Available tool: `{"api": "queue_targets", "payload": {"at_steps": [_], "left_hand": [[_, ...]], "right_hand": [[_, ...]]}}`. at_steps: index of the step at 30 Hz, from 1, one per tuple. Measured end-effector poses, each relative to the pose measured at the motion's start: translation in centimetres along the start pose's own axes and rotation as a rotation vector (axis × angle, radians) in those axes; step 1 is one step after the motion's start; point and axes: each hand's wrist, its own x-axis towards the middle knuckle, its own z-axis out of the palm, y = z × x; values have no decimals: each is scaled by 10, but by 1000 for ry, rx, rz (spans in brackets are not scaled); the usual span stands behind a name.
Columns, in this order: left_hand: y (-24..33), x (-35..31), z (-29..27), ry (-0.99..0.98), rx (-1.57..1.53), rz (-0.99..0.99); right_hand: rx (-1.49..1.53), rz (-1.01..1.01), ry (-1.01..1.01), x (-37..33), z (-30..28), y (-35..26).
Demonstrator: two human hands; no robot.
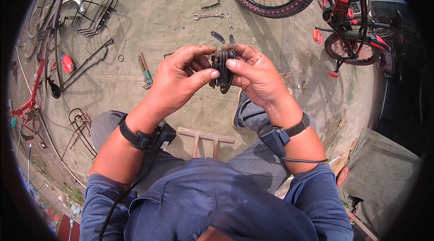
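Both hands are raised in front of my knees and meet around a small black part, which looks like a stack of long, rounded plates, with a hole at its lower end; its exact kind I cannot make out. The thumb and fingers of my left hand pinch its left side. My right hand grips its right side, thumb pressed on the front face. On the ground just beyond lies a black oval piece, with a second dark piece partly hidden behind my right fingers.
An open-end wrench and a smaller wrench lie ahead. Hex keys and a bicycle chain are to the left, below a black wire basket. A bicycle wheel stands far right; a wooden stool is between my legs.
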Motion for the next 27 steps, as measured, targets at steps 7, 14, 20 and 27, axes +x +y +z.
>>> {"api": "queue_targets", "payload": {"at_steps": [7, 14, 20, 27], "left_hand": [[2, -1, 0, -3, 13, -1], [7, -3, -1, -25, -17, -76], [6, -3, -1, -30, -35, -85], [1, -1, 2, 7, -83, -25]], "right_hand": [[-3, 34, -22, -1, 0, -2], [-11, 80, -26, -3, 1, -5], [10, 53, -44, -1, 0, -3], [36, 24, -31, -2, -1, -1]]}}
